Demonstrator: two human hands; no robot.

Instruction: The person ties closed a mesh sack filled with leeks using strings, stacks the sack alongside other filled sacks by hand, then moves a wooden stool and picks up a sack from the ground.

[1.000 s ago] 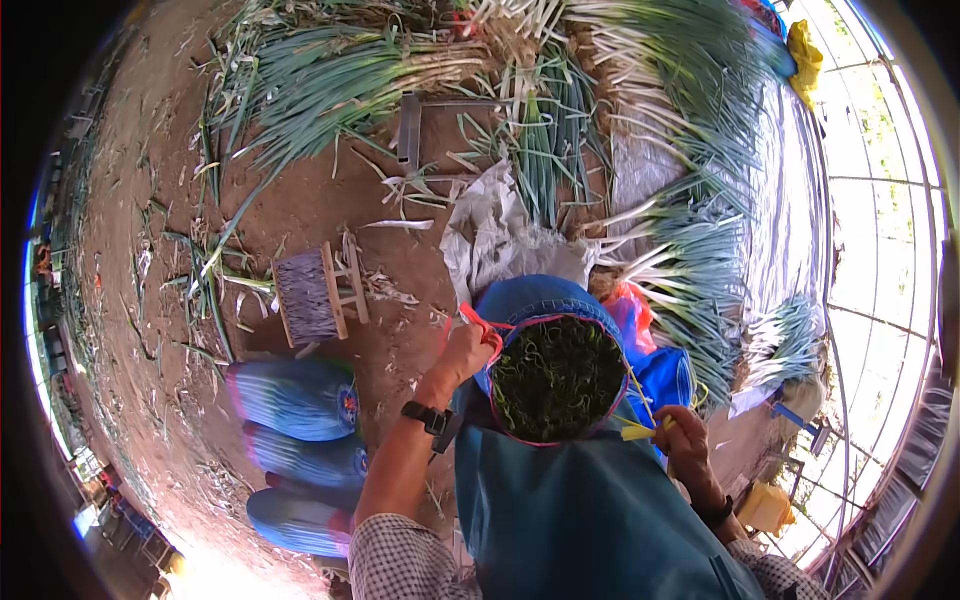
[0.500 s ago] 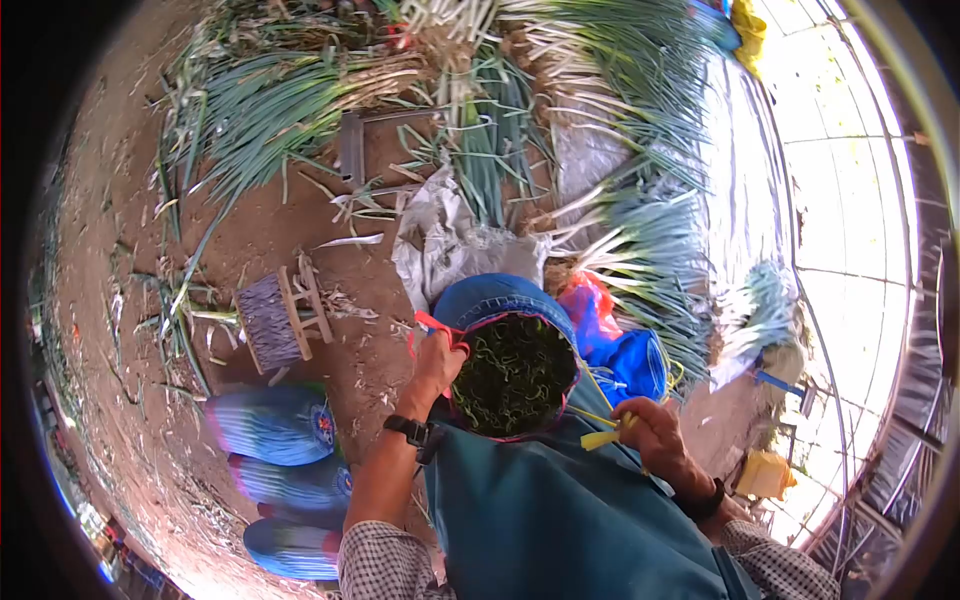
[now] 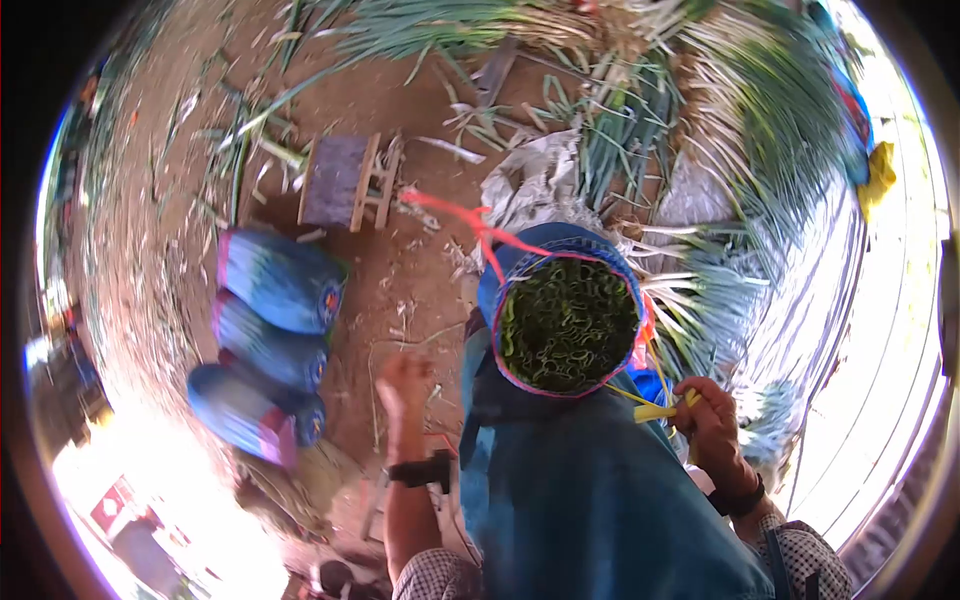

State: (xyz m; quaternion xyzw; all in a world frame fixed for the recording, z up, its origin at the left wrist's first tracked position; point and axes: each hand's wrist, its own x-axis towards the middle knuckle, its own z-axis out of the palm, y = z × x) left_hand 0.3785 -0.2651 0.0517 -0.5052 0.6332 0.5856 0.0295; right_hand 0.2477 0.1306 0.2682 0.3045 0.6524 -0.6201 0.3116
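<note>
Against the teal apron [image 3: 610, 480] stands a round blue bag [image 3: 562, 236] with a pink rim, packed with cut green onion leaves [image 3: 570, 325] whose hollow ends face up. A red ribbon [image 3: 465, 212] trails loose from the bag's upper left rim. My left hand [image 3: 403, 385] is apart from the bag, lower left over the dirt floor; motion blur smears its fingers. At the bag's lower right, my right hand [image 3: 708, 415] is closed around a yellow strap [image 3: 655, 411], which runs to the bag's rim.
Several filled blue bags [image 3: 285, 280] lie on the floor at left, below a small wooden stool [image 3: 338, 182]. Piles of green onions [image 3: 770, 110] spread across the top and right. A crumpled white sack [image 3: 530, 180] lies beyond the bag.
My left hand has let go of the red ribbon and moved down and left, away from the bag. My right hand still grips the yellow strap. The view has shifted left.
</note>
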